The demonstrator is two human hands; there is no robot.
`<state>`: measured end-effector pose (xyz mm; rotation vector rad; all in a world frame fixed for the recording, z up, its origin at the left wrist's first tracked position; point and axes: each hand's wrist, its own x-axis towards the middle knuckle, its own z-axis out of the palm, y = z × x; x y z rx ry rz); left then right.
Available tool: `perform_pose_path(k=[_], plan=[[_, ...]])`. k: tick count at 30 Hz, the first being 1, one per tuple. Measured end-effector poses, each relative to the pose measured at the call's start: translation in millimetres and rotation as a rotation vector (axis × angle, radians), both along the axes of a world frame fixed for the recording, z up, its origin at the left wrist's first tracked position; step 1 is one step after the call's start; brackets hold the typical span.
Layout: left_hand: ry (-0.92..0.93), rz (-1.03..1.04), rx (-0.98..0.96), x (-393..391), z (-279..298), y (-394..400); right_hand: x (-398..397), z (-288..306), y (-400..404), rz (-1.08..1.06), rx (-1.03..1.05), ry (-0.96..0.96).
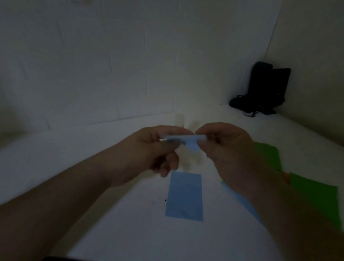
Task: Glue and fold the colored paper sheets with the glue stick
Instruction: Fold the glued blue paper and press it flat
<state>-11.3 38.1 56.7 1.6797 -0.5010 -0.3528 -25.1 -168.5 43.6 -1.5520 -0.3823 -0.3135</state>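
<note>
Left hand [154, 147] and right hand [224, 148] raised above the white counter [97, 186], fingers of each curled round opposite ends of a pale blue folded paper strip [184, 139] held level between them. Directly below on the counter: blue paper sheet [185, 195], lying flat. Further right, partly hidden under the right forearm: second blue sheet [250, 206], then green paper sheets [316, 198]. Far right corner, against the wall: black object [264, 87], kind indeterminate. Glue stick not identifiable in dim, blurred view.
</note>
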Motion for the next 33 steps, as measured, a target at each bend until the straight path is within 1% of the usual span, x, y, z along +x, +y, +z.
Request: perform_pose_path(k=[2, 4, 5, 6, 9, 12, 14, 15, 18, 20, 22, 23, 26, 27, 28, 29, 33], plan=[[0.101, -0.033, -0.119, 3.8, -0.5, 6.3, 0.7, -0.2, -2.0, 0.085, -0.044, -0.049], [0.209, -0.083, -0.29, 7.0, -3.3, 9.6, 2.4, -1.3, -5.8, 0.19, -0.045, 0.0], [0.209, -0.075, -0.343, 7.4, -6.4, 8.7, 2.0, -0.7, -7.1, 0.241, -0.051, 0.039], [0.176, -0.03, -0.354, 6.9, -10.3, 6.7, 0.8, -0.5, -8.2, 0.278, -0.067, 0.071], [0.028, 0.118, -0.261, 8.3, -24.5, 3.9, 2.4, -2.3, -11.7, 0.313, -0.065, 0.217], [-0.064, 0.153, -0.182, 8.7, -32.1, 5.0, 6.4, -3.0, -14.6, 0.32, -0.065, 0.373], [-0.094, 0.166, -0.186, 7.8, -32.8, 2.5, 6.0, -4.2, -14.2, 0.307, -0.122, 0.427], [-0.095, 0.167, -0.211, 7.2, -32.4, 0.2, 4.4, -5.9, -13.3, 0.276, -0.176, 0.41], [-0.022, 0.172, -0.33, 5.8, -29.8, -5.0, 1.0, -8.4, -11.7, 0.138, -0.361, 0.225], [0.003, 0.166, -0.354, 5.0, -29.7, -6.6, 1.8, -9.3, -12.4, 0.07, -0.338, 0.179], [-0.051, 0.174, -0.277, 3.6, -33.0, -7.5, 1.5, -9.3, -13.4, 0.035, -0.305, 0.156], [-0.113, 0.189, -0.2, 3.8, -36.5, -7.0, 0.9, -9.9, -13.9, 0.026, -0.329, 0.142], [-0.301, 0.205, 0.073, 7.1, -42.6, -2.1, -3.8, -9.7, -12.1, -0.022, -0.55, 0.111], [-0.314, 0.183, 0.129, 7.6, -42.8, -0.9, -5.0, -9.8, -11.6, -0.027, -0.597, 0.114], [-0.301, 0.169, 0.15, 7.6, -41.8, -0.2, -5.9, -8.8, -10.3, -0.031, -0.599, 0.122], [-0.279, 0.164, 0.136, 6.4, -40.6, -0.4, -6.2, -7.4, -9.1, -0.047, -0.59, 0.126], [-0.153, 0.202, -0.1, 1.2, -36.5, -4.9, -6.3, -0.3, -7.5, -0.163, -0.684, 0.053]])
